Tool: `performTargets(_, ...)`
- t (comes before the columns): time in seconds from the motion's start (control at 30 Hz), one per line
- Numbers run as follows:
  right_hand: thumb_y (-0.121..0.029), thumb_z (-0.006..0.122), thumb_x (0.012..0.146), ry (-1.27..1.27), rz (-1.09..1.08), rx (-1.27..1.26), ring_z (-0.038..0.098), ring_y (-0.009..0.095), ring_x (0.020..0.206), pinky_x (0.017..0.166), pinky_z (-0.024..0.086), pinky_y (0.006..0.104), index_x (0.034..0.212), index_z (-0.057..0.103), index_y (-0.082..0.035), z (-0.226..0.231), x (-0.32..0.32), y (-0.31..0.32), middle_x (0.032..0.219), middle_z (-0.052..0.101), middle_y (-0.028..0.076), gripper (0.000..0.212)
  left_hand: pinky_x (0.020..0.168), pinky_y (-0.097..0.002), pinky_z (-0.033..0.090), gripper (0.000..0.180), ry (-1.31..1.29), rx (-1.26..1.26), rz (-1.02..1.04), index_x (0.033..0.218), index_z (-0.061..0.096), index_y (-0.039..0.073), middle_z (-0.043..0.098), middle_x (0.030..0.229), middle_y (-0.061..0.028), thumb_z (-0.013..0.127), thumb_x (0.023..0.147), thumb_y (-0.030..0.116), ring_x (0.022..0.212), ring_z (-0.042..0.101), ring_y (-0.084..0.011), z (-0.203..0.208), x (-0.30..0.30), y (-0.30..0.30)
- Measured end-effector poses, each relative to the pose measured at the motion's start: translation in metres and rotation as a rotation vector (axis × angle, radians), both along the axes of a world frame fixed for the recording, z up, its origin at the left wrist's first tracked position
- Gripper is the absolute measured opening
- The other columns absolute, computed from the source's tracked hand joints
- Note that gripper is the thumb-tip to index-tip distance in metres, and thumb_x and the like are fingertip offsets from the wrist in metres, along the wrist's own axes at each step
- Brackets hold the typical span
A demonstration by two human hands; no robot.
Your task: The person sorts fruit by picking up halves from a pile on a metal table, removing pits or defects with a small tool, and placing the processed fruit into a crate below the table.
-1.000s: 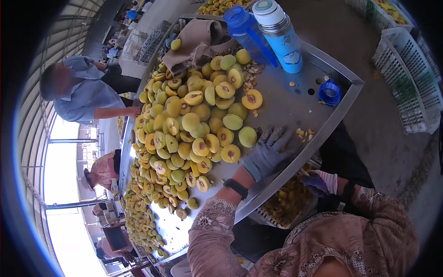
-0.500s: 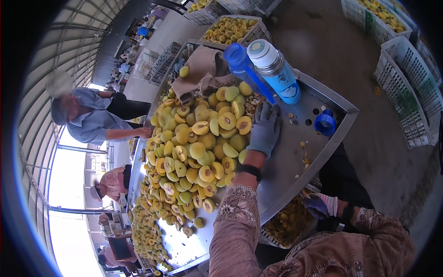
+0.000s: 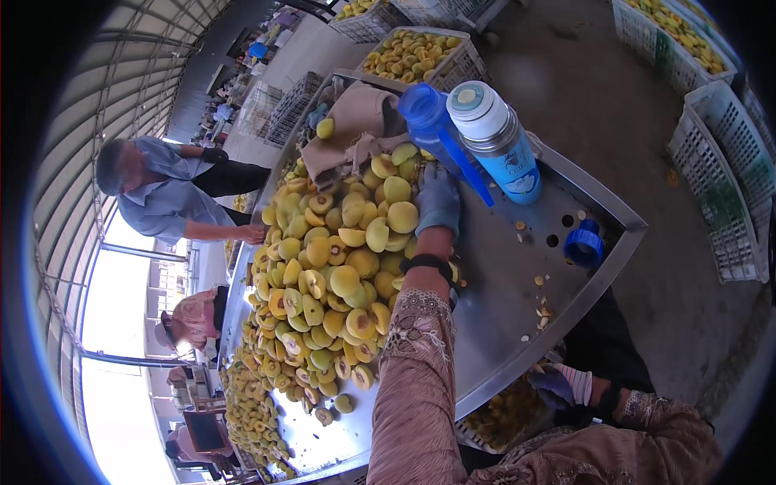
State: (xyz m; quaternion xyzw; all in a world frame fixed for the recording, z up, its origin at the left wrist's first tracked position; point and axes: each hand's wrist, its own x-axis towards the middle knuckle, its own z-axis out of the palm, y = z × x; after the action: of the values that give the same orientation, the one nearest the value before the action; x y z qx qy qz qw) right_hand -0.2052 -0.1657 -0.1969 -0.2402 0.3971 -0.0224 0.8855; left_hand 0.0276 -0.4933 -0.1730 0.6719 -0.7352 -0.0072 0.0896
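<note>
A large heap of yellow-green stone fruit (image 3: pixel 343 279), many cut in half with brown hollows showing, covers the metal table (image 3: pixel 493 299). My left hand (image 3: pixel 439 198), in a grey glove, lies at the heap's right edge with fingers stretched out against the fruit. Lower right, beside the table edge, my right hand (image 3: pixel 558 385) wears a purple-grey glove with a striped cuff. Its fingers are curled; what they hold, if anything, is hidden. Below the table edge, next to that hand, is a basket of dark yellow pieces (image 3: pixel 503 414).
A blue bottle (image 3: pixel 424 113) and a light-blue thermos (image 3: pixel 495 141) stand beyond my left hand. A blue cap (image 3: pixel 584 244) lies near the table corner, and a brown cloth (image 3: pixel 352 129) on the heap. Crates (image 3: pixel 719 178) stand at right. A person (image 3: pixel 174 190) reaches in from the left.
My left hand has moved left from the bare metal onto the edge of the fruit heap. The right hand stays low beside the basket. The view has shifted slightly.
</note>
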Motion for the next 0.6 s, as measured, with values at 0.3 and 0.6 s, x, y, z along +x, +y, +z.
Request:
performTargets(0.3,-0.04,0.052,0.09,-0.074,-0.034,-0.026,0.041,0.013,0.037,0.035,0.031,0.0279,0.077,0.05,-0.009,0.004,0.006,-0.001,0.052,0.047,0.001,0.034,0.098,-0.0416,0.04,0.044,-0.066,0.102,0.259,0.125,0.048,0.016,0.033,0.141,-0.0122,0.057,0.083,0.023,0.124,0.04,-0.0348,0.009,0.038,-0.05)
performTargets(0.6,-0.038,0.052,0.089,-0.077,-0.02,-0.017,0.041,0.013,0.036,0.034,0.029,0.0279,0.069,0.051,-0.009,0.011,0.007,-0.002,0.05,0.048,0.003,0.035,0.099,-0.0414,0.039,0.045,0.507,-0.081,-0.074,0.126,0.051,0.014,0.028,0.144,-0.0176,0.054,0.081,0.007,0.129,0.033,-0.0362,0.065,0.055,0.038)
